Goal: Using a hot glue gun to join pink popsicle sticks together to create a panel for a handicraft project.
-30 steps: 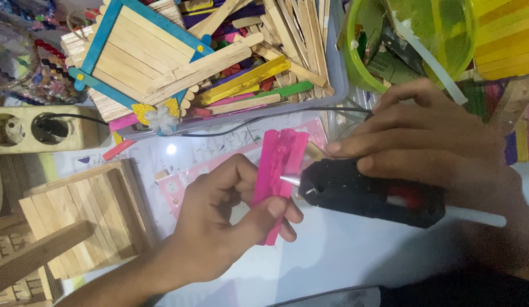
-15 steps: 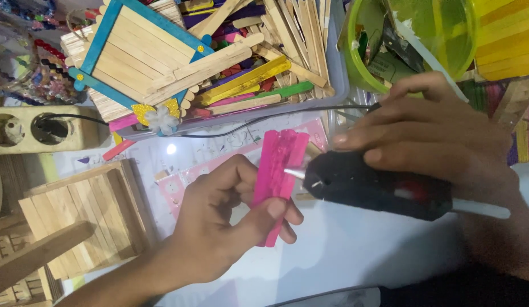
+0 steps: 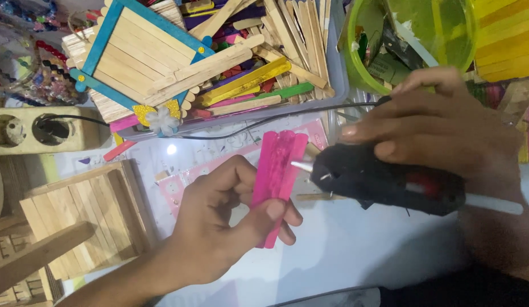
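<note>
My left hand (image 3: 224, 230) pinches a small stack of pink craft sticks (image 3: 279, 170), held upright over the white work surface (image 3: 344, 250). My right hand (image 3: 446, 136) grips a black glue gun (image 3: 384, 185) with a white glue stick poking out of its back end. The gun's metal tip touches the right edge of the pink sticks, about midway along their length.
A grey tray (image 3: 333, 74) full of several coloured craft sticks and a blue-framed stick panel (image 3: 139, 51) sits behind. A green bowl (image 3: 412, 34), a power strip (image 3: 37, 131) and wooden stick panels (image 3: 82, 216) surround the work spot. A black cable (image 3: 264, 119) crosses the surface.
The glue gun has slid slightly to the right and its tip has shifted lower along the pink sticks. My left hand keeps the sticks nearly still.
</note>
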